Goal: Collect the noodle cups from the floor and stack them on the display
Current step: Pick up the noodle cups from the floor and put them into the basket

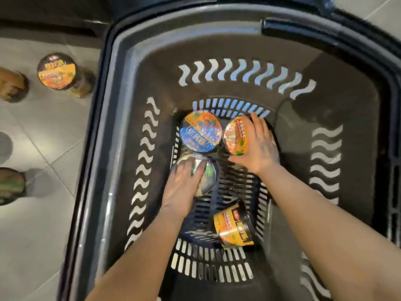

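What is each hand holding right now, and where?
Right hand grips the tilted orange-lidded cup around its side. Left hand rests on the blurred cup's lid; grip unclear.

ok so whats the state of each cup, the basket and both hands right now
basket: on the floor, holds four cups
blue-lidded cup: upright in the basket, untouched
orange-lidded cup: tilted, gripped by the right hand
green-lidded cup: upright, left hand resting on its lid
fallen cup: on its side in the basket
floor cup: sealed, upright on the tiles

Glossy film-lidded cups (201, 131), matt plastic basket (121, 88)
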`<action>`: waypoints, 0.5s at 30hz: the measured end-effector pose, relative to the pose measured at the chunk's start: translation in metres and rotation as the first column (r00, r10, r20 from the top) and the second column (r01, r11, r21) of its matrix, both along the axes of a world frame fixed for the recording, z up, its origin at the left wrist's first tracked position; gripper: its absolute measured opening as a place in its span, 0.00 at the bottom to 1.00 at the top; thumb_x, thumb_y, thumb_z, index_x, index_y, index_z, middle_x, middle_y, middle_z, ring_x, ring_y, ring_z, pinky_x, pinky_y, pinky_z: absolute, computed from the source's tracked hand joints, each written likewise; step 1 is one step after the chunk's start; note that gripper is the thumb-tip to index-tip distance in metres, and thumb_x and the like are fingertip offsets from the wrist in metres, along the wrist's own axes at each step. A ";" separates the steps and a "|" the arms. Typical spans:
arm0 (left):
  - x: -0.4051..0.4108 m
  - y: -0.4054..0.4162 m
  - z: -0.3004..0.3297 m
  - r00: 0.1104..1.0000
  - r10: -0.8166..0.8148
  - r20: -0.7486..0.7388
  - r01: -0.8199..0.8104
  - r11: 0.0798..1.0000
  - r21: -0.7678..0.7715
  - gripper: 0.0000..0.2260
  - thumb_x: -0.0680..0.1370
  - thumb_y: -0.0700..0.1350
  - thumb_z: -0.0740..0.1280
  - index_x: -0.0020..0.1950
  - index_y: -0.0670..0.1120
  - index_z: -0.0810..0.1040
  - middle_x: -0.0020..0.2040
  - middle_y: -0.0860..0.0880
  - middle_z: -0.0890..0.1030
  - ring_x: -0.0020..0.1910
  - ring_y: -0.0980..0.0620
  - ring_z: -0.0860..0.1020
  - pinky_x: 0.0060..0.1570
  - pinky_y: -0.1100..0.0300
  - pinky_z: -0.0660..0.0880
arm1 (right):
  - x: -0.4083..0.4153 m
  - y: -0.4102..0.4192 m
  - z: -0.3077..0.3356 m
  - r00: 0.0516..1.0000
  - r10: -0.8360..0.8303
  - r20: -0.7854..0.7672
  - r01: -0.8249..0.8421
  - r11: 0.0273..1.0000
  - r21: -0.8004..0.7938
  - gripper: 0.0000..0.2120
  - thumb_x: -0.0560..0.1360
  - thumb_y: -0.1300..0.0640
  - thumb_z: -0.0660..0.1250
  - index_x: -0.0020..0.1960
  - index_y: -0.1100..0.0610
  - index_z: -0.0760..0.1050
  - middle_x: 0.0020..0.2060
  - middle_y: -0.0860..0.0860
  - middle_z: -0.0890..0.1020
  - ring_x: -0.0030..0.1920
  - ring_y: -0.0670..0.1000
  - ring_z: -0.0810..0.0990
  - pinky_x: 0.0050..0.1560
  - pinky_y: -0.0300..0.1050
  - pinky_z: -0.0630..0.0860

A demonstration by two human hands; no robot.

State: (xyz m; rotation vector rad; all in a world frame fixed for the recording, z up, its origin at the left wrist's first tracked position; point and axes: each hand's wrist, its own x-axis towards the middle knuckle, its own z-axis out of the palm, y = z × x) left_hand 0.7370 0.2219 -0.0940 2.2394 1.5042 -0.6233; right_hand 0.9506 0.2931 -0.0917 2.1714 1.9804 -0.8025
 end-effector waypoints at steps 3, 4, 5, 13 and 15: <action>0.002 0.003 0.002 1.000 0.001 -0.006 -0.001 1.000 0.021 0.50 0.68 0.42 0.76 0.79 0.49 0.44 0.75 0.42 0.55 0.73 0.42 0.58 0.72 0.50 0.57 | -0.001 0.001 0.005 1.000 0.022 -0.021 -0.022 0.999 -0.023 0.56 0.63 0.46 0.79 0.79 0.49 0.47 0.79 0.52 0.45 0.78 0.54 0.43 0.77 0.57 0.49; 0.003 0.003 0.005 1.000 0.005 0.007 -0.005 1.000 0.014 0.50 0.68 0.44 0.76 0.79 0.48 0.45 0.75 0.42 0.55 0.73 0.42 0.59 0.72 0.50 0.57 | -0.001 -0.004 0.010 0.999 0.027 -0.035 -0.027 1.000 -0.010 0.55 0.64 0.46 0.79 0.79 0.49 0.47 0.79 0.52 0.46 0.78 0.55 0.44 0.77 0.58 0.50; 0.003 0.003 0.010 0.999 0.015 0.031 -0.015 1.000 0.003 0.49 0.68 0.47 0.77 0.79 0.47 0.47 0.75 0.42 0.57 0.73 0.42 0.59 0.73 0.48 0.57 | -0.002 -0.011 0.016 0.998 0.020 -0.055 -0.020 1.000 0.006 0.52 0.66 0.47 0.78 0.79 0.50 0.49 0.79 0.53 0.47 0.78 0.55 0.47 0.76 0.58 0.52; 0.027 -0.056 0.042 0.932 0.151 0.330 -0.035 0.943 -0.332 0.40 0.73 0.52 0.72 0.78 0.48 0.53 0.72 0.49 0.59 0.72 0.49 0.62 0.70 0.55 0.64 | -0.018 -0.124 0.042 0.949 -0.283 -0.138 0.222 0.913 -0.342 0.21 0.80 0.48 0.61 0.70 0.54 0.66 0.64 0.53 0.73 0.63 0.54 0.74 0.62 0.52 0.73; 0.034 -0.068 0.034 0.921 0.240 0.306 -0.103 0.909 -0.404 0.43 0.74 0.51 0.73 0.79 0.49 0.48 0.74 0.49 0.57 0.73 0.50 0.59 0.70 0.57 0.62 | -0.025 -0.144 0.035 0.927 -0.344 -0.147 0.260 0.876 -0.407 0.19 0.80 0.48 0.60 0.69 0.52 0.69 0.61 0.52 0.76 0.61 0.53 0.76 0.61 0.53 0.74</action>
